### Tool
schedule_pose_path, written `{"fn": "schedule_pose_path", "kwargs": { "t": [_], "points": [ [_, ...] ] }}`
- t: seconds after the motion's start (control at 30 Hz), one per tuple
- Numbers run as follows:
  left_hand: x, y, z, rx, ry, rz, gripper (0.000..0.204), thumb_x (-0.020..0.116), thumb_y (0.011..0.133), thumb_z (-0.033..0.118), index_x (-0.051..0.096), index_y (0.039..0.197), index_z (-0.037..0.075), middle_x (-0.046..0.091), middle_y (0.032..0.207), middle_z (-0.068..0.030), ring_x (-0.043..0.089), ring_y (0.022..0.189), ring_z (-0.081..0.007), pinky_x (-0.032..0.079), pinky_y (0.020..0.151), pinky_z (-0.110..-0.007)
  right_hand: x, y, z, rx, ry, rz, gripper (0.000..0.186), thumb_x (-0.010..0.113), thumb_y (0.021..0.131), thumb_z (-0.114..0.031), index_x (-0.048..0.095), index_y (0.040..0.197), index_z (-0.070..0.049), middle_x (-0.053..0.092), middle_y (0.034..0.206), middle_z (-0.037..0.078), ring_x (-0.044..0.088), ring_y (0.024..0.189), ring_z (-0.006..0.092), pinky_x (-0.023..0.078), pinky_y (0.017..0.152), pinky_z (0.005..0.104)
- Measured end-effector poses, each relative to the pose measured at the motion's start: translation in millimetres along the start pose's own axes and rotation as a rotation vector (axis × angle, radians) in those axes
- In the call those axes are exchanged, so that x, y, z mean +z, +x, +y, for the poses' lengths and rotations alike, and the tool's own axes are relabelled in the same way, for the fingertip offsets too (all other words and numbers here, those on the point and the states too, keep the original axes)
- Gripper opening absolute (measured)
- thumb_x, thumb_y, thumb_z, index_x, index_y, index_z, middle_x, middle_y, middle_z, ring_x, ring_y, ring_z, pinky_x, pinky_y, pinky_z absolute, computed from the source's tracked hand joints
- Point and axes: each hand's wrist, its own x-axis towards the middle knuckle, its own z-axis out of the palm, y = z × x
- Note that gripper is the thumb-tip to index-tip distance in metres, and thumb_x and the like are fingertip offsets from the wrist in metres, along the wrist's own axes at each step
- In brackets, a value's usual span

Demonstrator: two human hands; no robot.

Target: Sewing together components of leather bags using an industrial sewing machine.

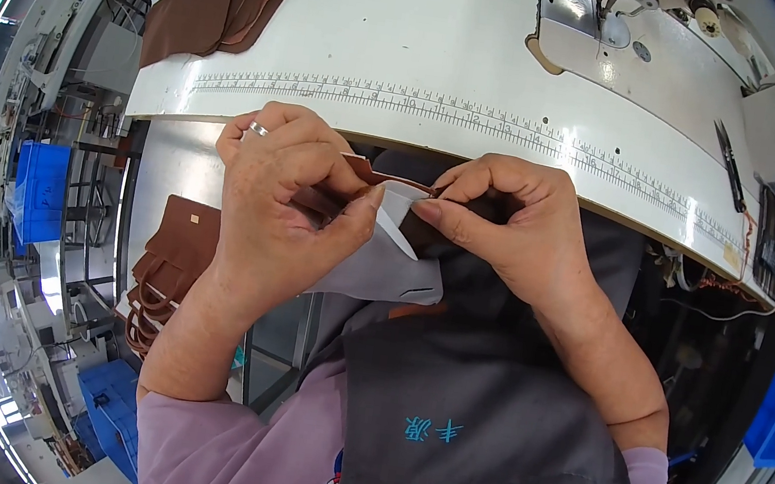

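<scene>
Just off the table's near edge, my left hand (291, 195), with a ring on one finger, is closed on a brown and grey fabric piece (368, 277). Its thumb and fingers pinch near the brown upper edge. A white flap (395, 212) stands out from the piece between my two hands. Opposite, my right hand (517, 225) grips the other end of that edge between thumb and fingertips. The grey part hangs below, over the dark apron (484, 402). My fingers hide some of the pinched edge.
The white table (402, 58) has a printed ruler along its near side. Several brown pieces with white inserts (188, 10) lie at far left, a sewing machine (622, 23) at far right. Thread snips (730, 168) rest at right. A brown item with handles (181, 234) sits at left.
</scene>
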Motion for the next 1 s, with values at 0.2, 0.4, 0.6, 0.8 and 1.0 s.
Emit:
{"fn": "schedule_pose_path", "kwargs": {
  "t": [0.2,0.4,0.6,0.8,1.0],
  "points": [
    [2,0,-1,-0.010,-0.017,0.010,0.019,0.077,0.066,0.009,0.059,0.062,0.012,0.061,0.073,0.0010,0.057,0.087,-0.0177,0.027,0.097,-0.044,0,-1,0,-0.246,-0.232,0.047,0.014,0.079,0.081,-0.007,0.068,0.078,0.001,0.072,0.081,0.005,0.064,0.075,0.0089,0.051,0.068,0.0236],
    [3,0,-3,-0.007,-0.027,0.011,0.019,0.077,0.065,0.009,0.059,0.062,0.012,0.061,0.073,0.0010,0.056,0.087,-0.0183,0.027,0.096,-0.043,-1,-2,-4,-0.211,-0.231,0.032,0.010,0.080,0.078,-0.001,0.070,0.076,0.000,0.071,0.086,0.008,0.065,0.078,0.0095,0.050,0.070,0.0233],
    [4,0,-3,-0.020,-0.063,0.016,0.017,0.077,0.066,0.008,0.060,0.067,0.012,0.059,0.071,0.0013,0.056,0.087,-0.0176,0.027,0.095,-0.040,-1,-2,-5,-0.150,-0.179,0.019,0.014,0.079,0.080,-0.005,0.067,0.076,0.001,0.072,0.081,0.006,0.065,0.075,0.0096,0.051,0.068,0.0246],
    [4,1,11,-0.314,-0.370,0.080,0.013,0.075,0.071,0.008,0.068,0.081,0.013,0.059,0.075,0.0025,0.056,0.090,-0.0157,0.026,0.097,-0.038,-2,-1,-4,-0.162,-0.183,0.001,0.014,0.078,0.081,-0.005,0.066,0.076,0.000,0.071,0.080,0.005,0.064,0.074,0.0086,0.051,0.067,0.0233],
    [-9,7,-11,-0.074,-0.149,-0.171,0.016,0.078,0.078,0.020,0.074,0.093,0.014,0.064,0.088,0.0036,0.055,0.100,-0.0160,0.023,0.104,-0.043,-3,1,1,-0.145,-0.063,-0.018,0.009,0.075,0.085,-0.006,0.067,0.089,-0.004,0.072,0.088,0.003,0.064,0.075,0.0115,0.051,0.070,0.0252]
  ]
}}
